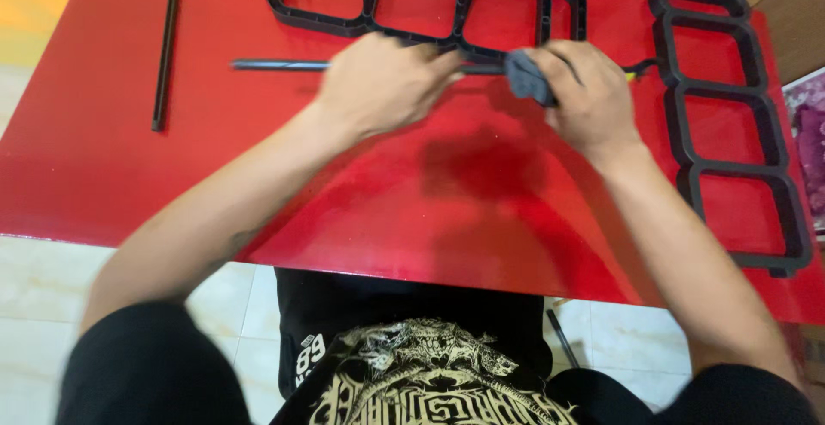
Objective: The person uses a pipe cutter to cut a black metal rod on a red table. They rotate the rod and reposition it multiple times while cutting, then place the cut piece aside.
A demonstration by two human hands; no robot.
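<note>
Both hands work over the red tabletop (215,167), close together on 1 long dark rod (279,65) that lies across it from left to right. The left hand (378,85) is wrapped around the rod near its middle, fingers curled shut on it, while the right hand (589,94) is closed over a dark grey cloth (528,77) bunched around the rod just beside the left hand. Both hands are a little blurred, so exactly how the fingers sit is hard to tell. To do this well, I would judge that the left hand should keep the rod steady and level and the cloth should stay fully wrapped around it rather than on 1 side only. The black ladder-shaped plastic frame (430,34) lies just behind the hands, a second such frame (730,133) lies to the right, and another thin rod (168,42) lies well apart at the left.
</note>
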